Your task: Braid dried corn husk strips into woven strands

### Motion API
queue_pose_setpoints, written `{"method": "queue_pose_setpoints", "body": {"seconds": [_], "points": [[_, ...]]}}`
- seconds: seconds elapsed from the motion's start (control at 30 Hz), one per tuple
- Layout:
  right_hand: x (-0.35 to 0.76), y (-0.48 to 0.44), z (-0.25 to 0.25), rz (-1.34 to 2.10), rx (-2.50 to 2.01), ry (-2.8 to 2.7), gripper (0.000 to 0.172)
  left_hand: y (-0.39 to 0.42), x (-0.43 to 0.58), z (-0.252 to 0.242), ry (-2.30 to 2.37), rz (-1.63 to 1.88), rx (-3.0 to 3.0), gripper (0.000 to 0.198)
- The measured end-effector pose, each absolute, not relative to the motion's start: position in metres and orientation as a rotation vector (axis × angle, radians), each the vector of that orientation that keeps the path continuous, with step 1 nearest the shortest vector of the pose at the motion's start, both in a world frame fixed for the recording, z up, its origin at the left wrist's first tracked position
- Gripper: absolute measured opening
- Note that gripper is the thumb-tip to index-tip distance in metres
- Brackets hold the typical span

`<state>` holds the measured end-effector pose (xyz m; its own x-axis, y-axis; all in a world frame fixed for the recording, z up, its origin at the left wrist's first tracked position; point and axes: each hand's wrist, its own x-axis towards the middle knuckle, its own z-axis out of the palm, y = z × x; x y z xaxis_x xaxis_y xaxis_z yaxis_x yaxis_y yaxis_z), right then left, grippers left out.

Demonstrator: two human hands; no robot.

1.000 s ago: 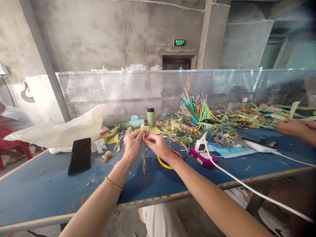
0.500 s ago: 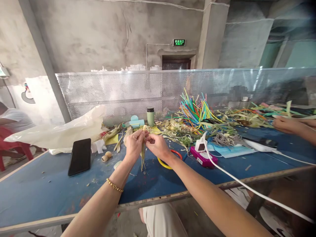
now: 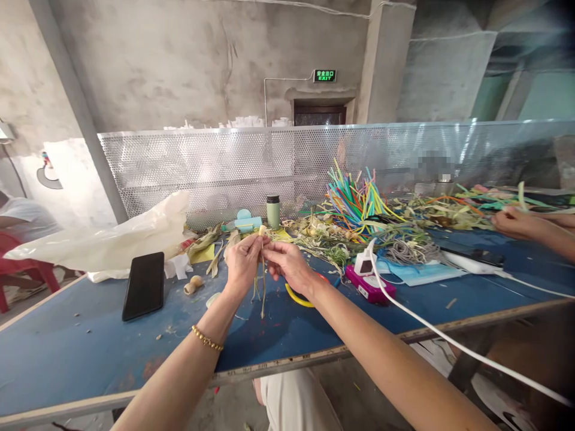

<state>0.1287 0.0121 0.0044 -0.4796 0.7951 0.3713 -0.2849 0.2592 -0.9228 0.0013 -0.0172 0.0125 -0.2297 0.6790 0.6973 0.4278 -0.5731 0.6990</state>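
My left hand (image 3: 242,260) pinches a small bundle of dried plant strips (image 3: 263,293), with its pale end poking up above the fingertips and thin strands hanging below. Against that bundle, just under the pale end, the thumb and forefinger of my right hand (image 3: 290,265) are closed; its other fingers are curled and partly hidden. Beneath my right wrist lies a yellow and red ring (image 3: 299,297), partly covered. Left of my hands sits a small tan rounded piece (image 3: 193,285) on the blue table (image 3: 179,359).
A black phone (image 3: 144,286) and a plastic bag (image 3: 112,239) lie left. Behind are a green bottle (image 3: 273,212), dried husks (image 3: 318,230) and colourful stems (image 3: 354,200). A magenta box (image 3: 371,286) and white cable (image 3: 431,326) lie right. A co-worker's hand (image 3: 516,222) works far right.
The right hand has turned slightly, its fingers shifting along the bundle. The hanging strands have swung and spread apart. The left hand keeps its hold. The view has moved slightly.
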Motion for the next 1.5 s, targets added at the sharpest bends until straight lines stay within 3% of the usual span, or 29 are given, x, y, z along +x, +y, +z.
{"method": "queue_pose_setpoints", "body": {"seconds": [0.33,0.87,1.2,1.5], "points": [[0.124,0.009,0.005,1.289,-0.494,-1.62,0.036,-0.021,0.003,0.016,1.355,1.906,1.788,0.028],[0.127,0.011,0.006,1.587,-0.44,-1.608,0.029,-0.013,-0.005,0.01,1.291,1.988,1.668,0.029],[0.118,0.006,0.0,1.708,-0.573,-1.501,0.038,-0.014,0.0,0.014,0.866,2.019,1.267,0.026],[0.114,0.003,-0.005,1.812,-0.489,-1.498,0.042,-0.011,-0.002,0.013,0.864,2.09,1.335,0.026]]}}
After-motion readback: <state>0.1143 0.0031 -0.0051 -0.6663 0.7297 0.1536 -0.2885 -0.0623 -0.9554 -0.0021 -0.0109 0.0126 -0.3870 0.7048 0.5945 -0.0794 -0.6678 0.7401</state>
